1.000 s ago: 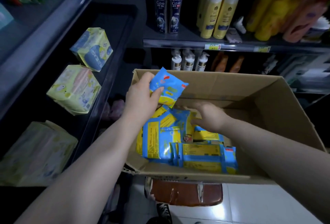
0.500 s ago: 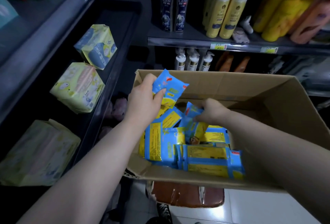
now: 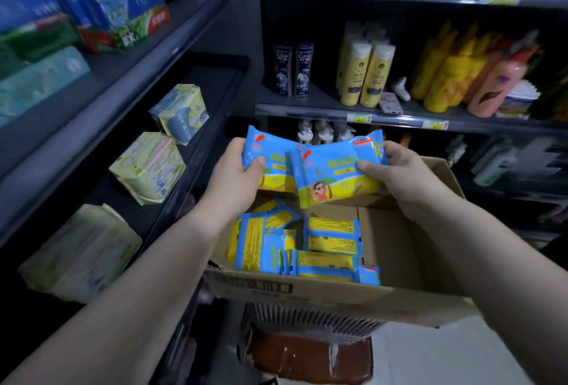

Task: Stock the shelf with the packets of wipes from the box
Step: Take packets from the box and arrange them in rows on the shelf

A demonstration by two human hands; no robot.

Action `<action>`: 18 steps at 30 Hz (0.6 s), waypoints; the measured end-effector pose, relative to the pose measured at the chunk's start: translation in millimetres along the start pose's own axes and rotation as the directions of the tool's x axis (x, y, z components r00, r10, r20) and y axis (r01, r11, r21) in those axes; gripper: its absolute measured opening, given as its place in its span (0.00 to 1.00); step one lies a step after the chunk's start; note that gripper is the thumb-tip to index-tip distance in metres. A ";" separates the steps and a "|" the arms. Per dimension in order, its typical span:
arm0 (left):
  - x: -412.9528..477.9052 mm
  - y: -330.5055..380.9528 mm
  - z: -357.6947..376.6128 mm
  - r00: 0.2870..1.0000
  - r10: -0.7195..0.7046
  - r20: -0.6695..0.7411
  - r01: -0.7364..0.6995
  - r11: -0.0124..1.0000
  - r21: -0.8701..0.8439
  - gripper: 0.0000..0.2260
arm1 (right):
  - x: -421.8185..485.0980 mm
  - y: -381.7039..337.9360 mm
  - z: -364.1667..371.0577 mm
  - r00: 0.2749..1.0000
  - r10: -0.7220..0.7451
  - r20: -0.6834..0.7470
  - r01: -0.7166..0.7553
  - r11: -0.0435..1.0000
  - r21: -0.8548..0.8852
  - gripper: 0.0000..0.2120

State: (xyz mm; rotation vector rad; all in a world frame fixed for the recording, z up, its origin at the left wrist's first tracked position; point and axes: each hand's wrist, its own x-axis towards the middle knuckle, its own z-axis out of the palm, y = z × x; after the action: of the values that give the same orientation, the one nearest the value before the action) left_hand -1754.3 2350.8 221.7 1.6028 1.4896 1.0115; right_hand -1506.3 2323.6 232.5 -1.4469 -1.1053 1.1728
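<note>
An open cardboard box (image 3: 338, 292) sits in front of me with several blue and yellow packets of wipes (image 3: 332, 238) lying in its left half. Above the box, my left hand (image 3: 236, 178) grips one blue and yellow packet (image 3: 270, 158) by its left end. My right hand (image 3: 399, 169) grips a second packet (image 3: 335, 175) by its right end, overlapping the first in front. The dark shelf (image 3: 196, 114) on the left carries pale yellow-green packs (image 3: 147, 166).
The box rests on a stool with a brown seat (image 3: 307, 357). Dark shampoo bottles (image 3: 293, 69) and yellow bottles (image 3: 365, 74) stand on the far shelf. Tissue packs (image 3: 101, 13) fill the upper left shelf. A large pale pack (image 3: 83, 252) lies low on the left.
My right hand has lifted a second packet out of the box and brought it up beside the left hand's packet. Both hands rose above the box. The view tilted upward.
</note>
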 end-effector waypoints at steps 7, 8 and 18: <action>-89.0 26.7 -16.6 0.983 -0.160 0.087 0.182 0.850 -0.494 0.09 | -49.7 -21.2 21.6 0.981 -0.071 0.182 0.045 0.989 0.141 0.08; -101.7 27.2 -20.0 0.984 -0.167 0.061 0.174 0.846 -0.504 0.11 | -57.9 -23.3 26.5 0.973 -0.084 0.216 0.051 0.987 0.151 0.07; -237.3 19.8 -77.8 0.895 -0.295 -0.334 0.066 0.829 -0.555 0.15 | -132.1 -33.1 100.6 0.817 -0.257 0.517 0.233 0.966 0.113 0.17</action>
State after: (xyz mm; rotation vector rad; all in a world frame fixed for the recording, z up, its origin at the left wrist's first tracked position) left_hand -1822.0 2112.0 255.8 0.8615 1.4139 1.5504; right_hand -1626.3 2211.5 273.5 -0.9190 -1.5782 1.4365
